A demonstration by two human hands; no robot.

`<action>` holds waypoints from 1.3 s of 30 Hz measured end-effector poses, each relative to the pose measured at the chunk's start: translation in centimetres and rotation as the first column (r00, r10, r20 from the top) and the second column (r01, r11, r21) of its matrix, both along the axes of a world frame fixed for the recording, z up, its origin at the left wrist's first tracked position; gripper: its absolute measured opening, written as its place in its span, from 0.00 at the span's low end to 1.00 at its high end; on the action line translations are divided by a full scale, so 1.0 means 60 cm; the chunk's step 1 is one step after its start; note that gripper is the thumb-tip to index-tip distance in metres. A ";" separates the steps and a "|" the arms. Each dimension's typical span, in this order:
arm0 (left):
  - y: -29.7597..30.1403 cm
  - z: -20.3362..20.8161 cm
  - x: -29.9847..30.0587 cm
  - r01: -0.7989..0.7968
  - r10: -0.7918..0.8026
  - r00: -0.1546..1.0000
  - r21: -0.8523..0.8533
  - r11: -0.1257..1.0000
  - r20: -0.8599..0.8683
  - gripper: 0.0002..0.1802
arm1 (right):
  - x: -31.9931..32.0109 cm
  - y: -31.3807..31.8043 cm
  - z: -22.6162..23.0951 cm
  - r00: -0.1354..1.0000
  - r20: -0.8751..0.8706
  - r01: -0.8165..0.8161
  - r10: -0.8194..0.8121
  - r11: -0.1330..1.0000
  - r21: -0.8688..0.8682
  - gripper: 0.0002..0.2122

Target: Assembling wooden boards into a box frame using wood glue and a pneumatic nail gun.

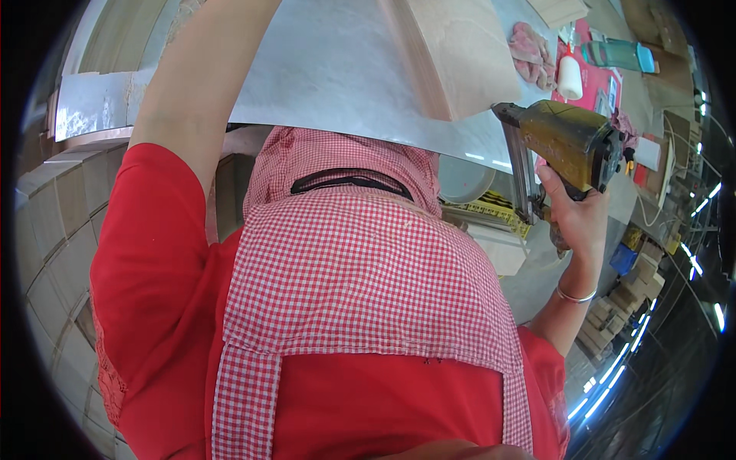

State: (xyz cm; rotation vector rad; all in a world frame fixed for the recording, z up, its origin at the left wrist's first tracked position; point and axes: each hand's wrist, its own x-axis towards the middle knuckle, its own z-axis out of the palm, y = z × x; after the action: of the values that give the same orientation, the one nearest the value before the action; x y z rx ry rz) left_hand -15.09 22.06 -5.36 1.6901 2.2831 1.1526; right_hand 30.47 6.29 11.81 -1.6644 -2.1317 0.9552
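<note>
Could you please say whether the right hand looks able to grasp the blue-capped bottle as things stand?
Probably not: the right hand is wrapped around the nail gun, which seems to leave no free grip for the bottle.

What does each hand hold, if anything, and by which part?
The right hand holds the yellow-brown nail gun by its handle; the left hand is out of view.

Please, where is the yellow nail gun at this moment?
In the head view, the yellow nail gun is at right, held in the person's right hand, beside the near end of the pale wood.
</note>
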 end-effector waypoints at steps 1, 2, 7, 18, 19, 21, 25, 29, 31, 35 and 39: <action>-0.001 0.000 0.000 0.001 -0.001 1.000 -0.002 1.000 0.002 0.16 | 0.000 0.002 -0.001 1.000 -0.006 -0.006 0.006 1.000 -0.007 0.14; -0.001 0.000 -0.001 -0.002 0.002 1.000 0.003 1.000 -0.006 0.16 | 0.001 0.003 -0.002 1.000 -0.012 -0.011 0.010 1.000 -0.014 0.15; -0.005 0.000 0.000 -0.005 0.005 1.000 0.010 1.000 0.020 0.16 | 0.006 0.002 -0.006 0.996 -0.016 0.080 -0.082 0.992 -0.098 0.15; -0.016 0.002 0.008 -0.020 0.017 0.996 0.036 0.999 0.089 0.15 | 0.013 -0.026 -0.015 0.997 -0.071 0.001 -0.003 1.000 -0.027 0.15; -0.023 0.004 0.011 -0.021 0.018 0.996 0.029 0.999 0.092 0.16 | 0.012 -0.028 -0.015 0.997 -0.082 -0.002 -0.001 0.999 -0.033 0.16; -0.050 0.013 0.025 -0.078 0.074 0.995 0.050 0.996 0.071 0.18 | 0.009 -0.030 -0.016 0.995 -0.104 -0.003 0.000 1.000 -0.030 0.16; -0.205 0.047 0.073 -0.179 0.179 0.983 -0.006 0.984 -0.041 0.22 | 0.017 -0.006 -0.013 0.994 -0.095 0.047 -0.045 0.999 0.026 0.16; -0.388 0.115 0.135 -0.065 0.016 0.982 -0.257 0.964 -0.187 0.20 | 0.042 0.035 -0.003 0.985 0.048 0.165 -0.165 0.986 0.002 0.14; -0.432 0.159 0.157 -0.025 -0.053 0.982 -0.399 0.917 -0.182 0.21 | 0.051 0.049 -0.004 0.964 0.111 0.246 -0.242 0.969 -0.022 0.14; -0.417 0.196 0.211 0.097 -0.190 0.973 -0.514 0.852 -0.131 0.23 | 0.065 0.033 0.009 0.962 0.117 0.250 -0.245 0.968 -0.032 0.13; -0.339 0.155 0.264 0.478 -0.489 0.773 -0.134 0.868 -0.404 0.30 | 0.066 0.012 0.021 0.963 0.058 0.263 -0.261 0.964 -0.029 0.14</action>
State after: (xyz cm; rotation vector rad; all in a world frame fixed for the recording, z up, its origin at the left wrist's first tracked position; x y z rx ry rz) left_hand 0.77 1.73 3.93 2.5233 1.8241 0.6861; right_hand 34.44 6.99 13.05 -1.9507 -1.8721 0.8818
